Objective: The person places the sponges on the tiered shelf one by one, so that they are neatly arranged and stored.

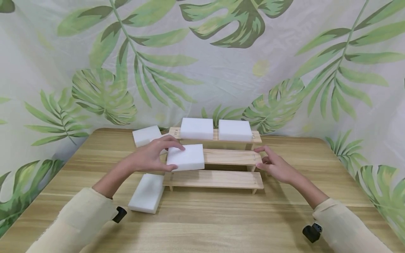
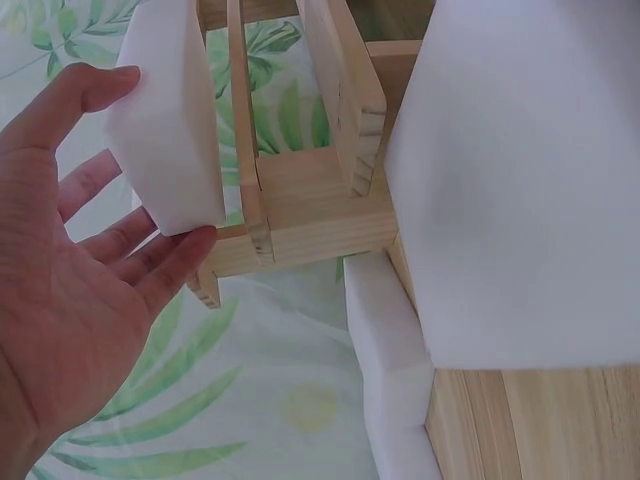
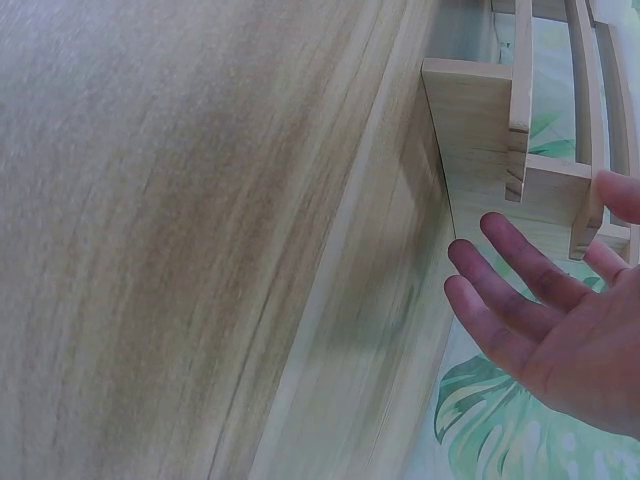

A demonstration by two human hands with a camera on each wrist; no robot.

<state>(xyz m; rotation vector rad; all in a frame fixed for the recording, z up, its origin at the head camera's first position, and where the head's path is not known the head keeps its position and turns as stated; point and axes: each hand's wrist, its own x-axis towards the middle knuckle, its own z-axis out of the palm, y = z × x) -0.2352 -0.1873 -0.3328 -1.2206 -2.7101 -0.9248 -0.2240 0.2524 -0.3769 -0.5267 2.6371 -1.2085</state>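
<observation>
Wooden three-tier rack (image 1: 232, 178) stands on the bench (image 1: 221, 225), tiers rising towards the back; taken as landmark. Left hand (image 1: 155, 154) is clamped on a white block (image 1: 186, 157), thumb at its front and fingers at its back; block is at the left end of the rack's middle tier; whether it touches the board there, cannot tell. Right hand (image 1: 275, 163) is at the rack's right end, thumb and index finger pinching the middle tier's end, other fingers free of it; the two hands are well apart, rack between them.

Two further blocks (image 1: 197, 128) sit side by side on the rack's top tier, narrow gap between; one long block (image 1: 147, 193) lies on the bench just beside the rack's front left; another block (image 1: 146, 135) lies at its rear left; leaf-print cloth (image 1: 221, 80) hangs behind the rack.
</observation>
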